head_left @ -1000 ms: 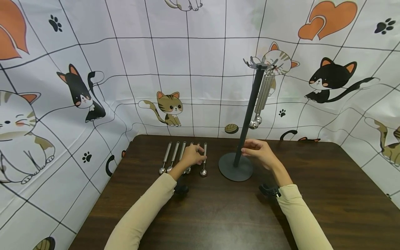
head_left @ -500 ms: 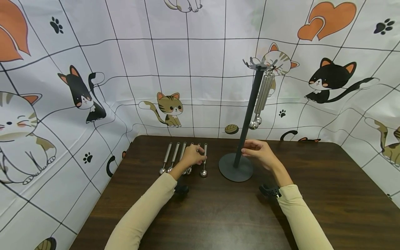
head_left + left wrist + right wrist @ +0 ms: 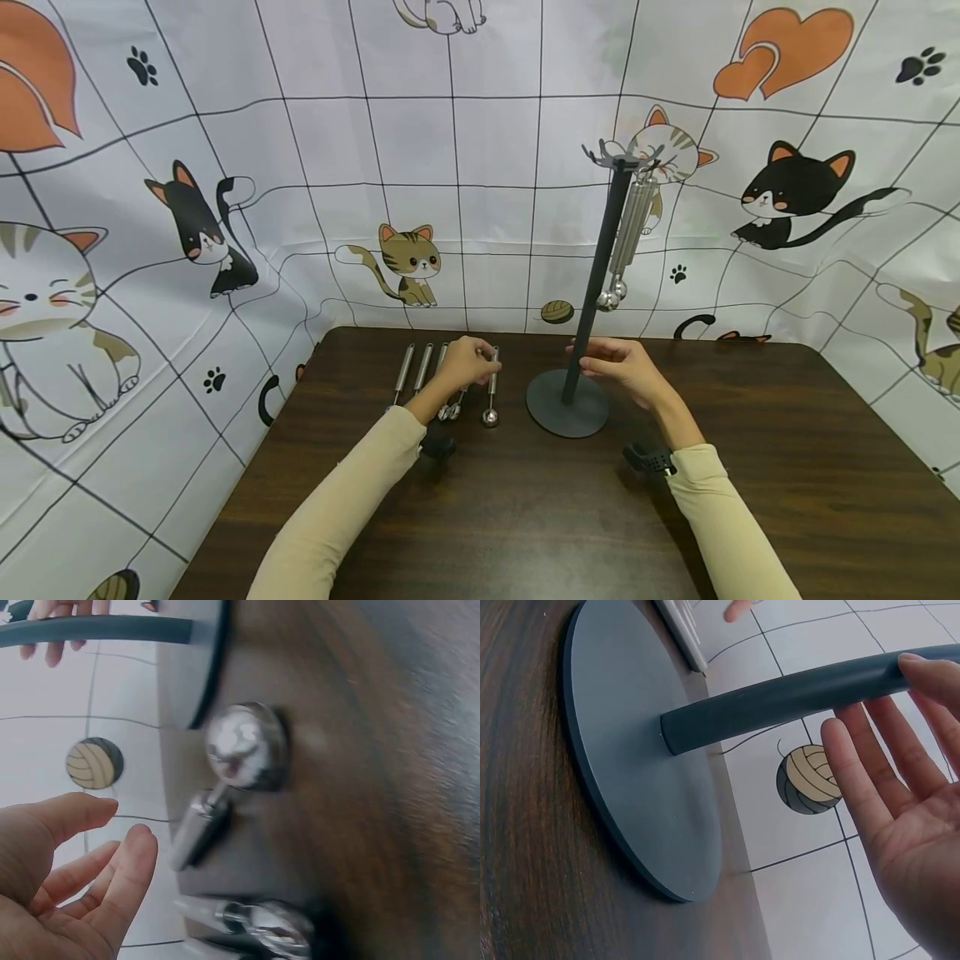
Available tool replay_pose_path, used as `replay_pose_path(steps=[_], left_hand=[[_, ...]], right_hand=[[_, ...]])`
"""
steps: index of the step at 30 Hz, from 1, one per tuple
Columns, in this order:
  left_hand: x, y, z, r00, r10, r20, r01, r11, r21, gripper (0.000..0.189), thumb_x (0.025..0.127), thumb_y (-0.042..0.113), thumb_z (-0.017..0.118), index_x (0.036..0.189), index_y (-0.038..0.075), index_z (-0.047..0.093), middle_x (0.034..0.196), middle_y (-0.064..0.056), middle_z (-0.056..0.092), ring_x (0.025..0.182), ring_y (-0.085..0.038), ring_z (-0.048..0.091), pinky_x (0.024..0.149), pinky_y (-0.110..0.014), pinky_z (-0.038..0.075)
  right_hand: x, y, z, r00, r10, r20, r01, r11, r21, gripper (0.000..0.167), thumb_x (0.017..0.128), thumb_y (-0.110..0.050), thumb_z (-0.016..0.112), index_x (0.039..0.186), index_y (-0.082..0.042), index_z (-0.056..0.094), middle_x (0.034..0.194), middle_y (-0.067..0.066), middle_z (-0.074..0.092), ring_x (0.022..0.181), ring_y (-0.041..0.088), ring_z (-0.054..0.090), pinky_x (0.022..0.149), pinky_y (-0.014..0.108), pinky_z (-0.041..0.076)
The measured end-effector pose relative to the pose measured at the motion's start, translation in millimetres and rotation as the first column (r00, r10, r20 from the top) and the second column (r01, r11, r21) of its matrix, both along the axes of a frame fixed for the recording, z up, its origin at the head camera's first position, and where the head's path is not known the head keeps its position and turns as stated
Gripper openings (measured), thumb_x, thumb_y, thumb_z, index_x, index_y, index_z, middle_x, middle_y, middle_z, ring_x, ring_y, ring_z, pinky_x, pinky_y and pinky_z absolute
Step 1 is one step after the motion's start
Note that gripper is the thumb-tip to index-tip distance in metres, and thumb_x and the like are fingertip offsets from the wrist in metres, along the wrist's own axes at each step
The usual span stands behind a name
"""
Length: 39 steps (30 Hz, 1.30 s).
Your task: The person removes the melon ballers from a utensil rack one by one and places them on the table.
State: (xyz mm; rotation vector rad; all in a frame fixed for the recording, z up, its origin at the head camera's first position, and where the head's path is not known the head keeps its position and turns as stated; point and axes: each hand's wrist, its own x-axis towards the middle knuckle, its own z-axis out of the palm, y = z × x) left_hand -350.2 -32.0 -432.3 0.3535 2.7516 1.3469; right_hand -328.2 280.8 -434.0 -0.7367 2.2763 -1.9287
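Note:
My left hand (image 3: 465, 363) hovers over the handle end of the rightmost metal scoop (image 3: 491, 415). In the left wrist view, its thumb and fingers are apart with nothing between them. That scoop (image 3: 241, 746) has a shiny round bowl and lies on the table. More scoops (image 3: 405, 368) lie in a row to its left, partly hidden by my left hand and forearm. My right hand (image 3: 624, 367) holds the lower pole of a dark grey stand (image 3: 596, 283); in the right wrist view the thumb lies on one side of the pole (image 3: 795, 690), fingers on the other.
Several similar scoops (image 3: 632, 225) hang from the hooks (image 3: 622, 157) at the stand's top right. Its round flat base (image 3: 567, 421) rests on the dark wooden table (image 3: 555, 517). Behind stands a white cloth (image 3: 495, 133) printed with cats.
My left hand has lifted slightly and shifted a little right, its fingers moving off the scoops. The right hand stays on the pole, and the stand has not moved.

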Motion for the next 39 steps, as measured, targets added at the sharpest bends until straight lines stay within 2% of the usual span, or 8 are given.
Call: replay_pose_path(steps=[3, 7, 13, 16, 23, 27, 33, 39], left_hand=[[0.8, 2.8, 8.5, 1.000, -0.025, -0.011, 0.025, 0.999, 0.046, 0.032, 0.093, 0.011, 0.074, 0.120, -0.005, 0.070, 0.089, -0.022, 0.076, 0.076, -0.033, 0.076, 0.071, -0.041, 0.066], [3.6, 7.3, 19.9, 0.997, -0.067, -0.022, 0.070, 0.986, 0.148, 0.031, 0.094, 0.010, 0.073, 0.120, -0.006, 0.070, 0.095, -0.027, 0.075, 0.084, -0.039, 0.075, 0.077, -0.045, 0.066], [9.6, 17.6, 41.2, 0.990, -0.132, -0.054, 0.141, 0.959, 0.246, 0.033, 0.096, 0.011, 0.071, 0.125, -0.003, 0.068, 0.104, -0.026, 0.075, 0.077, -0.023, 0.075, 0.077, -0.038, 0.066], [13.0, 24.9, 54.6, 0.985, -0.140, -0.104, 0.165, 0.941, 0.295, 0.031, 0.096, 0.011, 0.071, 0.125, 0.001, 0.070, 0.104, -0.022, 0.074, 0.082, -0.024, 0.075, 0.076, -0.033, 0.066], [22.3, 41.6, 90.9, 0.949, -0.177, -0.261, 0.279, 0.855, 0.437, 0.029, 0.098, 0.010, 0.068, 0.126, 0.002, 0.069, 0.112, -0.023, 0.072, 0.102, -0.041, 0.070, 0.090, -0.047, 0.063], [27.2, 50.4, 113.1, 0.924, -0.193, -0.330, 0.341, 0.807, 0.482, 0.030, 0.098, 0.011, 0.068, 0.127, 0.002, 0.068, 0.113, -0.021, 0.071, 0.105, -0.040, 0.069, 0.094, -0.049, 0.061], [32.6, 62.7, 143.0, 0.917, -0.203, -0.342, 0.368, 0.759, 0.537, 0.033, 0.098, 0.011, 0.069, 0.129, 0.001, 0.067, 0.116, -0.019, 0.070, 0.101, -0.022, 0.071, 0.093, -0.034, 0.063], [36.6, 71.3, 162.3, 0.919, -0.243, -0.309, 0.386, 0.711, 0.588, 0.036, 0.097, 0.007, 0.069, 0.132, 0.000, 0.064, 0.119, -0.020, 0.069, 0.104, -0.019, 0.070, 0.094, -0.033, 0.062]], right_hand=[[0.8, 0, 1.0, 1.000, -0.004, -0.008, 0.004, 1.000, 0.021, 0.042, 0.097, -0.007, 0.069, 0.135, 0.008, 0.060, 0.128, 0.017, 0.071, 0.107, 0.012, 0.072, 0.090, 0.029, 0.063], [2.0, -1, 1.4, 1.000, -0.015, -0.013, 0.015, 1.000, 0.027, 0.043, 0.097, -0.007, 0.069, 0.135, 0.010, 0.059, 0.124, 0.012, 0.074, 0.105, 0.011, 0.072, 0.089, 0.028, 0.063], [3.6, -4, 0.7, 1.000, -0.029, 0.001, 0.030, 0.999, -0.036, 0.045, 0.093, -0.003, 0.073, 0.132, 0.014, 0.058, 0.120, 0.014, 0.075, 0.100, 0.011, 0.074, 0.086, 0.031, 0.064], [3.1, -5, -0.3, 0.999, -0.032, 0.005, 0.032, 0.997, -0.074, 0.039, 0.091, 0.000, 0.073, 0.127, 0.011, 0.063, 0.114, 0.008, 0.077, 0.097, 0.011, 0.074, 0.084, 0.030, 0.065], [4.9, -7, 0.0, 0.998, -0.055, 0.005, 0.055, 0.995, -0.082, 0.033, 0.089, 0.000, 0.076, 0.120, 0.007, 0.066, 0.101, -0.006, 0.077, 0.090, 0.010, 0.074, 0.083, 0.031, 0.065], [6.6, -8, 1.1, 0.998, -0.056, 0.000, 0.056, 0.995, -0.077, 0.033, 0.089, 0.001, 0.076, 0.120, 0.007, 0.066, 0.100, -0.006, 0.076, 0.088, 0.010, 0.073, 0.082, 0.029, 0.065], [5.9, -8, 1.7, 0.999, -0.050, -0.003, 0.049, 0.996, -0.079, 0.032, 0.089, 0.001, 0.075, 0.120, 0.007, 0.066, 0.099, -0.005, 0.075, 0.088, 0.010, 0.072, 0.081, 0.030, 0.065], [5.1, -7, 2.9, 0.999, -0.042, -0.006, 0.042, 0.997, -0.070, 0.031, 0.090, 0.000, 0.075, 0.119, 0.005, 0.067, 0.100, -0.005, 0.076, 0.088, 0.010, 0.072, 0.083, 0.034, 0.065]])
